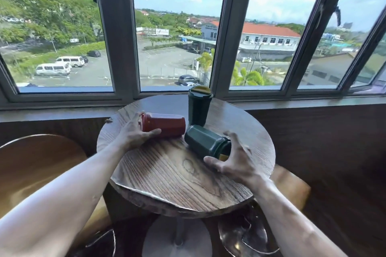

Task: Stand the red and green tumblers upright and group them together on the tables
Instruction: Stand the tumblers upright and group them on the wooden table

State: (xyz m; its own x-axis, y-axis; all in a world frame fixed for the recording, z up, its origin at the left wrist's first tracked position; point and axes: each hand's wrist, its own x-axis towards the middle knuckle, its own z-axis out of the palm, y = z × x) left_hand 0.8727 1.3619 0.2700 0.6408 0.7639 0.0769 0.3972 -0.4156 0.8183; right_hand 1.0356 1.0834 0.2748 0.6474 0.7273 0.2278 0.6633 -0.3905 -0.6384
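A red tumbler [167, 125] lies on its side on the round wooden table [179, 175], lid end to the left. My left hand [136, 131] wraps around that lid end, thumb in front. A green tumbler [203, 142] lies tipped beside it, lid end toward me on the right. My right hand [234, 160] curls around its lid end with spread fingers, thumb below; whether it grips firmly is unclear. A second green tumbler [199, 106] stands upright at the table's far edge, just behind the two lying ones.
A window sill [292, 100] and dark wall panel run behind the table. A second round wooden tabletop [35, 165] sits at the left. A wooden seat [290, 188] is at the right, and round stool bases show below.
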